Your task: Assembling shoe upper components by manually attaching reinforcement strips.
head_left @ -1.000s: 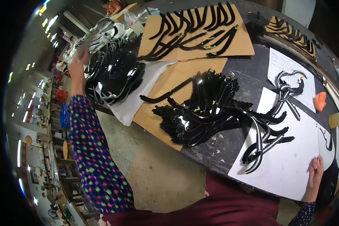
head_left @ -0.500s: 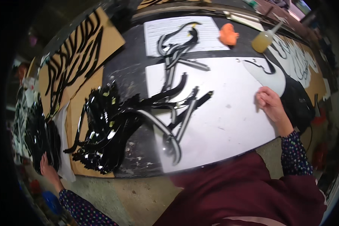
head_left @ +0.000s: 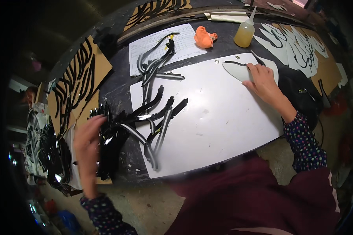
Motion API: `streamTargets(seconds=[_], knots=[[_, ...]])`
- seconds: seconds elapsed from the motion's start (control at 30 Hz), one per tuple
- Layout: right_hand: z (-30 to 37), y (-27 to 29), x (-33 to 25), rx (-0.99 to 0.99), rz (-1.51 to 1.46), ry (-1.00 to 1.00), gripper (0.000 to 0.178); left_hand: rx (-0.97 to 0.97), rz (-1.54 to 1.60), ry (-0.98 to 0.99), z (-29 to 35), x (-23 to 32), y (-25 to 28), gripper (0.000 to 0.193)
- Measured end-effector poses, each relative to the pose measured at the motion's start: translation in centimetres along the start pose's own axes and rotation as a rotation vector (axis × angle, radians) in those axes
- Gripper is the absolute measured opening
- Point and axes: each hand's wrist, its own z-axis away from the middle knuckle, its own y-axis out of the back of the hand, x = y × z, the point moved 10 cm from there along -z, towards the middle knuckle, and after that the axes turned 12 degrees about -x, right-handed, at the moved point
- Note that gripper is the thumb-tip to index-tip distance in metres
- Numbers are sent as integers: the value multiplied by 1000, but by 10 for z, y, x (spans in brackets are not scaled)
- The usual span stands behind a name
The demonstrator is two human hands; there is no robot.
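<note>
My right hand (head_left: 264, 84) rests on a pale grey, curved flat piece (head_left: 236, 72) at the right of the white board (head_left: 200, 117). Its fingers are bent over the piece and the thumb lies at the lower edge. A thin black strip (head_left: 235, 62) runs along the piece's top edge. My left hand (head_left: 88, 143), smeared by motion, hangs over the left side of the table. Beside it lies a heap of glossy black strips (head_left: 110, 145), partly hidden by the hand. Several black-and-grey strips (head_left: 147, 143) spread from the heap onto the board.
More black strips lie on a cardboard sheet (head_left: 102, 64) at the left. A printed sheet (head_left: 186, 35), an orange crumpled lump (head_left: 204, 38) and a bottle of yellow liquid (head_left: 244, 34) stand along the back. White cut pieces (head_left: 302, 55) cover cardboard at the right, near a black bag (head_left: 298, 88).
My left hand has risen from the dark pile at the far left and moved right. My right hand has moved up onto the pale grey piece. The view has shifted.
</note>
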Motion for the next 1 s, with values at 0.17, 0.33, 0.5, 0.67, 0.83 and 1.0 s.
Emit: streamTargets(seconds=[0.17,0.33,0.5,0.67,0.83,1.0], knots=[[11,57,1,7,-586,6,43,-172,-17,-260,-23,128,-130,25],[30,97,18,-23,-1711,145,59,9,-109,-65,-29,128,-169,22],[21,19,75,-177,-1411,-198,50,229,-345,-12,-38,121,-176,28],[31,58,76,49,-1239,-120,29,194,-568,-18,-42,116,-187,28],[47,33,-74,-294,-790,252,31,265,-576,-114,-33,125,-180,27],[58,-3,-94,-317,-450,227,33,237,-380,-288,1,159,-181,30]])
